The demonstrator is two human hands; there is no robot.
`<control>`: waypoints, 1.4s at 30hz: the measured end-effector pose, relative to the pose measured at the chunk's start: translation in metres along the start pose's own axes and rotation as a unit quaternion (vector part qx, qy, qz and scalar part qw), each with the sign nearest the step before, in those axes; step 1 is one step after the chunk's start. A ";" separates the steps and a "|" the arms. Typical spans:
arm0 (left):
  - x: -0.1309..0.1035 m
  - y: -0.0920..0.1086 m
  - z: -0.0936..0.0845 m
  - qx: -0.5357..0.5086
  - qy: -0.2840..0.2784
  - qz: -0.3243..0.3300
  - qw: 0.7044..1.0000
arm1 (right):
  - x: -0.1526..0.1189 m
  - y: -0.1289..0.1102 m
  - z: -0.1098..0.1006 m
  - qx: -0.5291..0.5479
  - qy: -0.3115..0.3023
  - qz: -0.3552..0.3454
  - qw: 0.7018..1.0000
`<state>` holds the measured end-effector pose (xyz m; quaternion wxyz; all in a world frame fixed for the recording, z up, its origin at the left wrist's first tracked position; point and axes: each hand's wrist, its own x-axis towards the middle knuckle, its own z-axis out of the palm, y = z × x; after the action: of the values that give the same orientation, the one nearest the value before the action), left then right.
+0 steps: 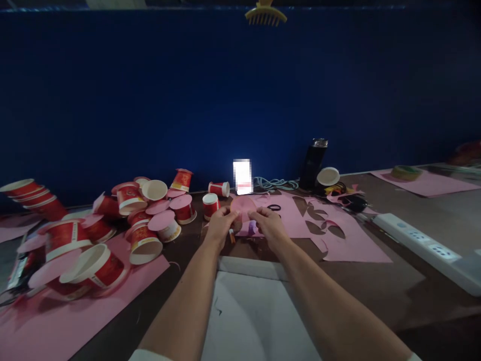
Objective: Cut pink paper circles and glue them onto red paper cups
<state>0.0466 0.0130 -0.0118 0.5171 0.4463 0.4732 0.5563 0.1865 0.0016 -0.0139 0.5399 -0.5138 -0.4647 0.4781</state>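
Observation:
My left hand (222, 224) and my right hand (268, 224) are closed on opposite sides of a round pink paper piece (243, 204), thumbs toward each other, above the table's middle. Scissors with black handles (274, 207) lie just beyond my right hand on pink paper (292, 220). A small purple item (252, 228) shows between my hands, too blurred to make out. An orange-and-white object (232, 236) is by my left fingers. A red and white paper cup (211, 206) stands behind my left hand, and another (219, 189) lies behind it.
Many red paper cups (71, 235), several with pink discs, are heaped at left on pink paper (112, 306). A lit screen (242, 176), a coiled cable (276, 185) and a dark bottle (312, 165) are at the back. A power strip (424, 245) and tape roll (406, 173) are at right.

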 end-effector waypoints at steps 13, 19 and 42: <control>-0.002 0.003 0.001 0.019 0.025 0.000 1.000 | 0.001 0.003 0.003 -0.027 0.032 -0.025 0.999; -0.001 0.000 0.001 0.016 0.022 -0.001 1.000 | 0.000 0.001 0.003 -0.036 0.039 -0.041 0.998; -0.003 -0.001 0.003 -0.062 -0.054 -0.038 0.996 | 0.007 0.015 0.000 -0.090 0.063 -0.132 0.985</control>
<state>0.0502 0.0105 -0.0125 0.5890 0.4248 0.4260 0.5396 0.1864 0.0092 -0.0288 0.5775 -0.5238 -0.5348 0.3256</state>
